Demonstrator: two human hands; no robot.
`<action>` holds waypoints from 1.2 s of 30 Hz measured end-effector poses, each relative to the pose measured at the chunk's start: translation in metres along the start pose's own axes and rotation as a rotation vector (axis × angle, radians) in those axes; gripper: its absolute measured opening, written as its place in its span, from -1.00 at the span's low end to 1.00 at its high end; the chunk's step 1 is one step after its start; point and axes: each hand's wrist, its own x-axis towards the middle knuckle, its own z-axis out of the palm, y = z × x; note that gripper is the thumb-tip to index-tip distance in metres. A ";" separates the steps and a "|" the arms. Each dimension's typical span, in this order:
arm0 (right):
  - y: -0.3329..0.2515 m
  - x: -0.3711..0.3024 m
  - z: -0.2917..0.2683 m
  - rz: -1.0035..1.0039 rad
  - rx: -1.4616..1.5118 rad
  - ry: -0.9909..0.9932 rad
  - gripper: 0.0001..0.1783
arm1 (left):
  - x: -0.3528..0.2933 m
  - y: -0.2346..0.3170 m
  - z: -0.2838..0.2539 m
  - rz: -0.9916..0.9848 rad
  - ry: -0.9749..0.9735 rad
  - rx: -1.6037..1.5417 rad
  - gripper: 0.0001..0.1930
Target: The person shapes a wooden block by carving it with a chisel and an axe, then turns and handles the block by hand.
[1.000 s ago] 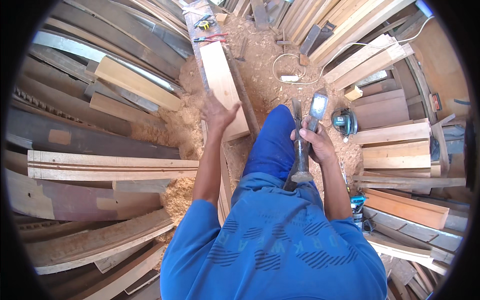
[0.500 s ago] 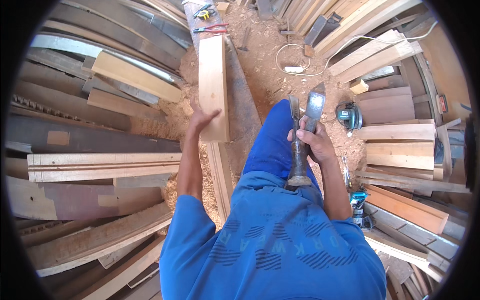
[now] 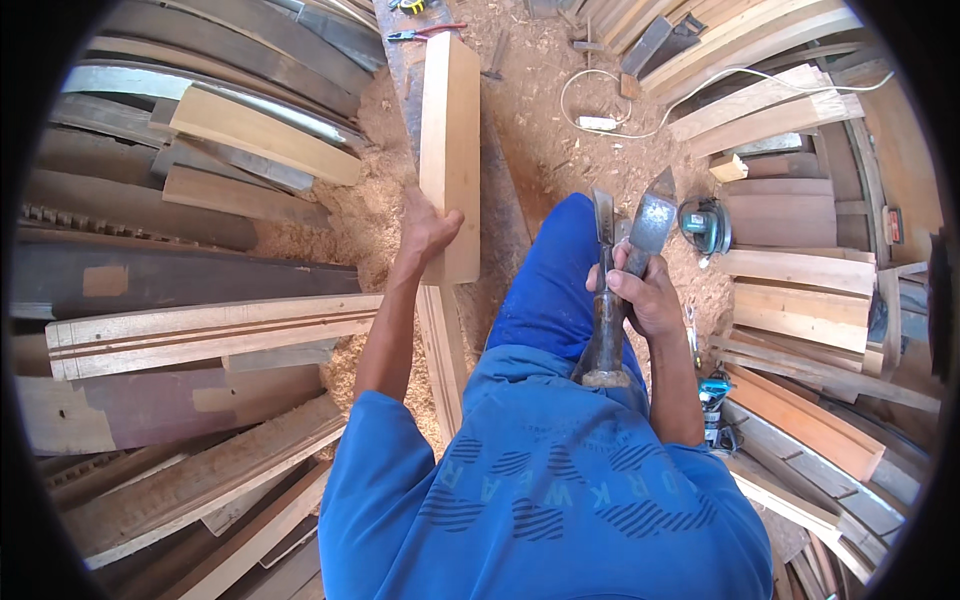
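My left hand (image 3: 432, 230) grips the near part of a long squared wooden block (image 3: 457, 160), its thumb across the top and its fingers down the left side. The block lies lengthwise away from me on a dark plank, with two of its long faces showing. In front of my right thigh, my right hand (image 3: 648, 296) is closed round two steel tools together. One is a chisel (image 3: 605, 330) with a slim blade pointing away and a worn, flattened butt towards my belly. The other is a steel tool (image 3: 654, 222) with a broad shiny end; its lower part is hidden.
Red-handled pliers (image 3: 425, 33) lie on the dark plank (image 3: 508, 190) beyond the block. A grooved wooden strip (image 3: 440, 340) runs near my left leg. At right are a green power tool (image 3: 704, 228), a white cable (image 3: 690, 97) and stacked boards. Shavings cover the ground.
The wooden block has turned about its long axis and shifted slightly right under my left hand, so its right face now shows wider. My right hand still holds both tools, now slightly farther right.
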 end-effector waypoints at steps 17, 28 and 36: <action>0.005 0.021 -0.011 0.054 0.054 0.040 -0.63 | -0.009 0.021 0.032 0.064 0.026 0.060 -0.27; 0.006 0.030 -0.004 0.089 0.045 0.075 -0.66 | -0.015 0.029 0.041 0.089 0.181 0.054 -0.15; 0.008 0.041 0.015 0.103 0.000 0.064 -0.66 | -0.016 0.029 0.039 0.127 0.207 0.045 -0.18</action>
